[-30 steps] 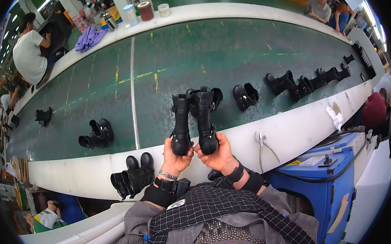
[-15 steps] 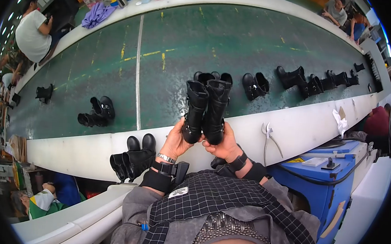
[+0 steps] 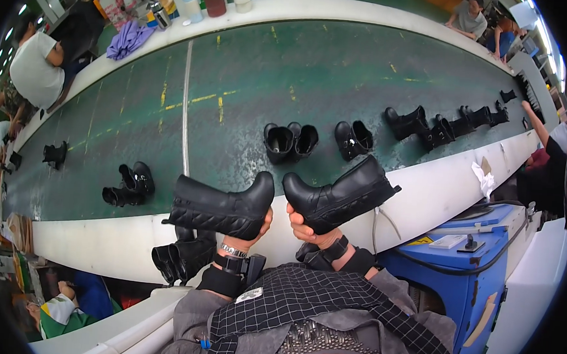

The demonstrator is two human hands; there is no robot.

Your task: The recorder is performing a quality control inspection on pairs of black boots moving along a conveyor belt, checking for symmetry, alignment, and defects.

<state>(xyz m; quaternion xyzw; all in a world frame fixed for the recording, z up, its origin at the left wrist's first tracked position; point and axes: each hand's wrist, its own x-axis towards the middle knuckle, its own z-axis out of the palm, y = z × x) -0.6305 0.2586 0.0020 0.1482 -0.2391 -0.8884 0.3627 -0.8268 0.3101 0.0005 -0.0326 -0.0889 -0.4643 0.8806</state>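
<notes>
Two black ankle-high boots are held up in front of me, toes facing each other. My left hand (image 3: 251, 241) grips the left boot (image 3: 220, 202) by the foot, its shaft pointing left. My right hand (image 3: 310, 232) holds the right boot (image 3: 337, 196) from below at the foot, its shaft tilted up to the right. Part of each hand's fingers is hidden behind the leather. Below the left boot, another pair of black boots (image 3: 187, 260) lies on the white ledge (image 3: 104, 247). A dark object (image 3: 314, 255), mostly covered, is by my right wrist.
Beyond the ledge runs a green work surface (image 3: 238, 64) bearing black boot pairs (image 3: 290, 143), several more trailing right. Pliers (image 3: 388, 223), partly covered, and a crumpled white cloth (image 3: 483, 180) lie on the ledge. A blue machine (image 3: 466, 272) stands right; a co-worker's arm (image 3: 538, 124) reaches in.
The two held boots were upright side by side, soles toward me. Now they are laid sideways, apart, with shafts outward. My view has shifted slightly, and a co-worker's arm appears at the right.
</notes>
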